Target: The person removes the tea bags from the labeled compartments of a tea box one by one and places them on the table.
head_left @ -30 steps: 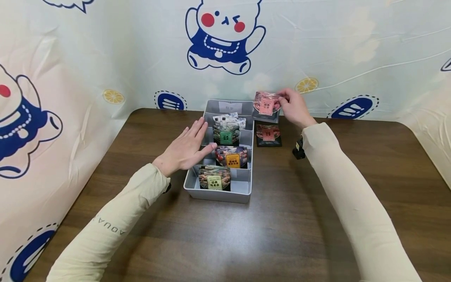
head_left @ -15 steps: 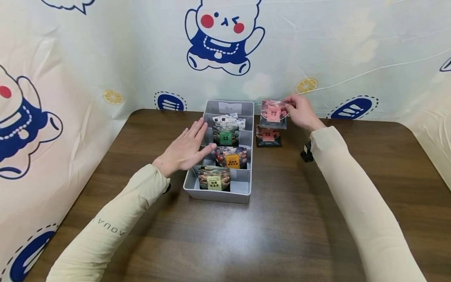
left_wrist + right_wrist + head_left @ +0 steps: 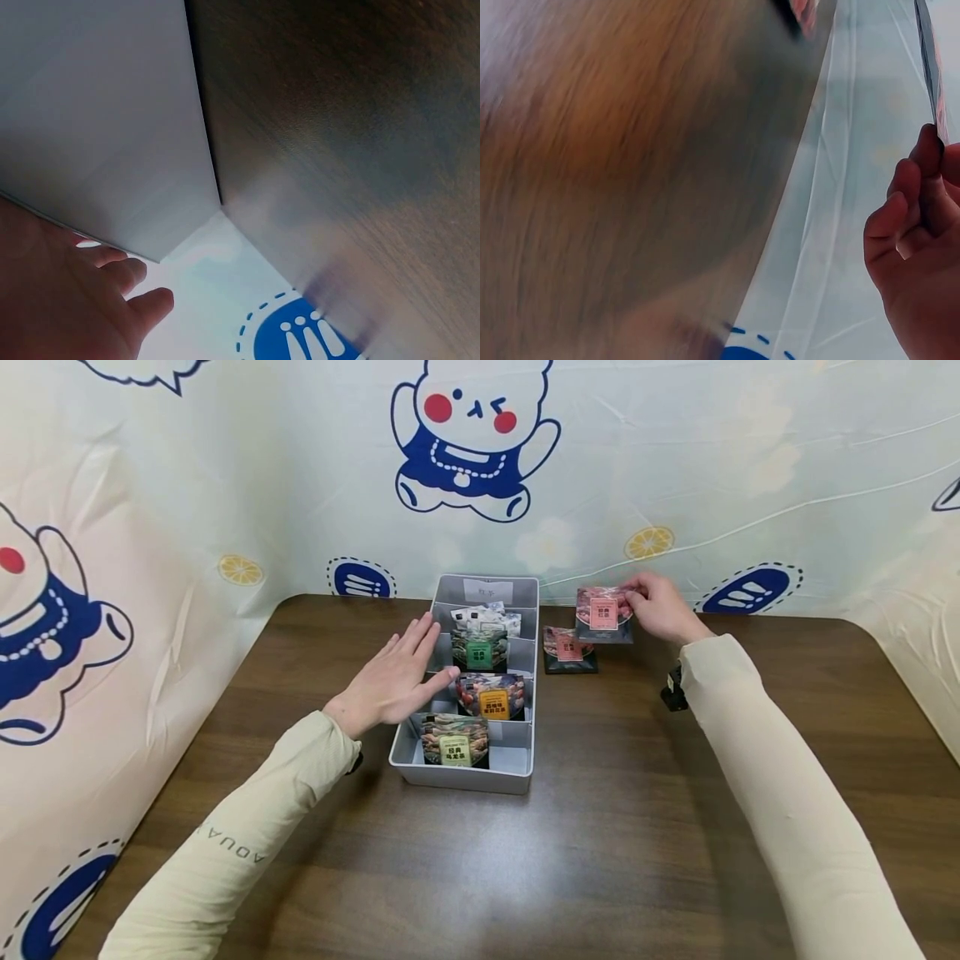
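Note:
A flat tea sachet with a pink label is pinched at its right edge by my right hand, to the right of the box. In the right wrist view the sachet shows edge-on between thumb and fingertips. A second pink-labelled sachet lies on the table, just left of the held one. My left hand rests with straight fingers along the left rim of the grey divided box. In the left wrist view the box's side wall rises beside the fingers.
Inside the box, sachets with green, orange and pale green labels stand in separate compartments, with whitish packets behind the green one. A paper label marks the rear compartment. A printed cloth hangs behind the wooden table.
My right hand has carried the pinched sachet rightward and lower, away from the box's rear corner and past the sachet on the table. The left hand stays in place.

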The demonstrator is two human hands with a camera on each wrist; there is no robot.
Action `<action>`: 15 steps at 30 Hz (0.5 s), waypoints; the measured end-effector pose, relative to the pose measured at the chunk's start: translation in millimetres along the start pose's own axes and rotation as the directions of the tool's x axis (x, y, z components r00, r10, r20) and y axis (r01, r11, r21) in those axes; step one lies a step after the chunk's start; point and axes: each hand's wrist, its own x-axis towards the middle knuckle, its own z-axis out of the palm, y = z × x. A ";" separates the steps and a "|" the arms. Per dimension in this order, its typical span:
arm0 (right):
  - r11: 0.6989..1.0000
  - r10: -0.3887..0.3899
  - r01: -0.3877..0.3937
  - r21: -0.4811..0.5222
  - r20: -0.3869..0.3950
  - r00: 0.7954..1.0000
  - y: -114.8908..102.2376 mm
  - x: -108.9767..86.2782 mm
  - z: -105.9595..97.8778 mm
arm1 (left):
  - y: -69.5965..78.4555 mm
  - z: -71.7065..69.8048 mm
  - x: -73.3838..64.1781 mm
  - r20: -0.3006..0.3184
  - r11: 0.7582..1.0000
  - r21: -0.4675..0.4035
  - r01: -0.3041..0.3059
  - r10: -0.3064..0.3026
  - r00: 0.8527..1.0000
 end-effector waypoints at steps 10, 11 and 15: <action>0.999 -0.006 0.006 -0.044 -0.004 1.000 12.6 -4.3 -4.9 | -0.5 0.2 -0.7 0.010 1.000 -0.004 0.011 -0.011 1.000; 0.999 0.000 0.000 -0.042 0.000 1.000 13.7 -4.8 -5.4 | -0.6 0.2 -0.7 0.010 1.000 -0.004 0.010 -0.010 1.000; 0.999 0.010 -0.010 -0.045 0.017 1.000 18.7 -6.7 -7.0 | -0.5 0.6 -0.8 0.008 1.000 -0.007 0.009 -0.009 1.000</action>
